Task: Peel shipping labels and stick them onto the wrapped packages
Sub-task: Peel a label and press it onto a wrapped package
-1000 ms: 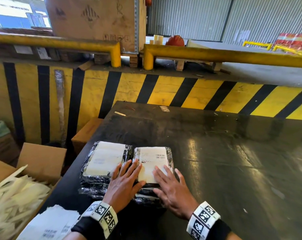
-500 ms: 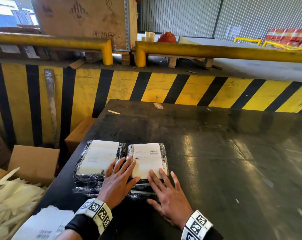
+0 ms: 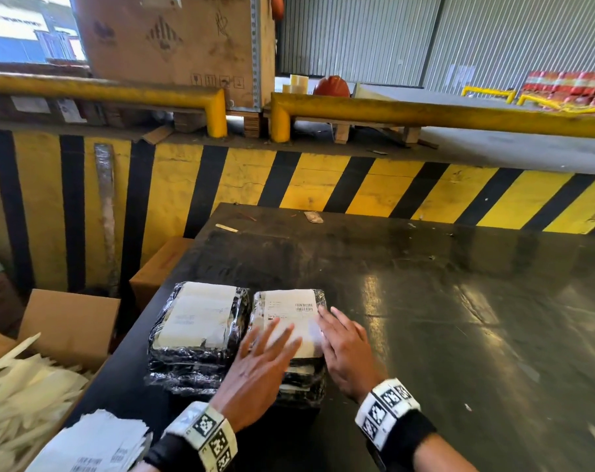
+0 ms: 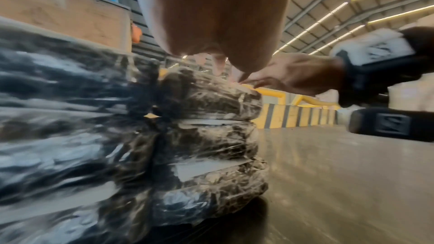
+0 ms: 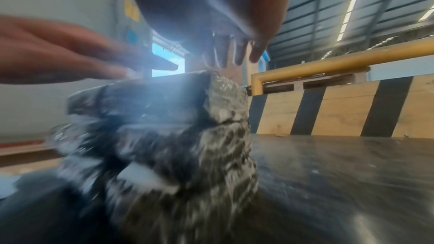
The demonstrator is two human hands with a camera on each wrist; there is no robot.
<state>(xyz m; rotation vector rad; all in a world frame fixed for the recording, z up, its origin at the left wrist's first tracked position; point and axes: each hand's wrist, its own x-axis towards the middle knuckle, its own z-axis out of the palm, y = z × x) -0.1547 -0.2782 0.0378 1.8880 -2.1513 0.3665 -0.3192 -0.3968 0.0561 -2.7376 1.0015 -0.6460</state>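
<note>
Two stacks of black film-wrapped packages stand side by side near the front left of the dark table [image 3: 442,301]. The left stack [image 3: 195,321] carries a white label on top. On the right stack [image 3: 299,373] lies a white shipping label [image 3: 289,308] with a barcode. My left hand [image 3: 265,349] lies flat on that label with straight, spread fingers. My right hand [image 3: 343,338] presses the label's right edge with straight fingers. In the wrist views the right stack [image 4: 211,136] [image 5: 176,136] shows from the side, blurred, with both hands above it.
A pile of unpeeled label sheets [image 3: 95,444] lies at the table's front left corner. An open cardboard box [image 3: 67,321] with several white backing strips [image 3: 23,386] stands left of the table. A yellow-and-black striped wall [image 3: 357,189] and yellow rails run behind.
Both hands have slid right and forward over the label on the right stack; the left hand now lies fully on it, the right hand at its right edge.
</note>
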